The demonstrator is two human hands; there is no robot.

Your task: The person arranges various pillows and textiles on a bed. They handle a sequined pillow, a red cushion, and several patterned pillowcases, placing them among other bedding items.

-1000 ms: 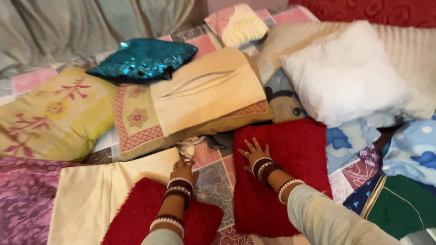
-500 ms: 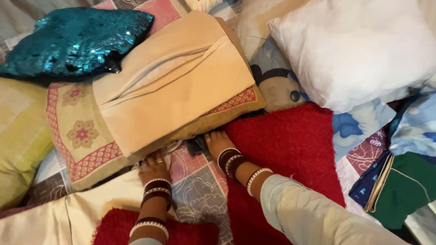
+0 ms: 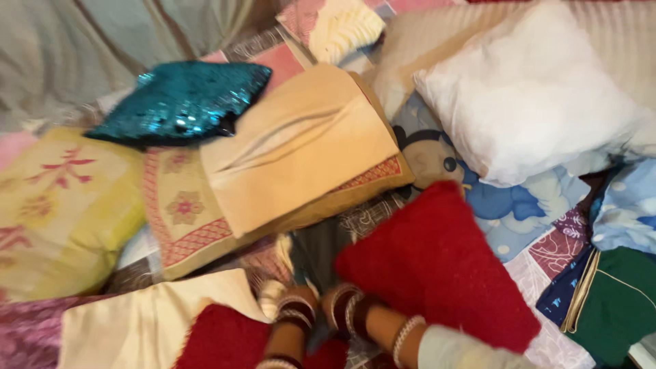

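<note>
No packages, labels, signs or screens among the cushions and cloths

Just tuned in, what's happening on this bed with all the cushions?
A person kneels over a bed strewn with cushions and covers. Both hands sit close together low in the view, but only the bangled wrists show: the left hand and right hand reach into dark grey cloth beside a red furry cushion, which is tilted up off the patchwork bedspread. The picture is blurred, so I cannot tell what the fingers grip. A tan cushion cover and teal sequin cushion lie behind.
</note>
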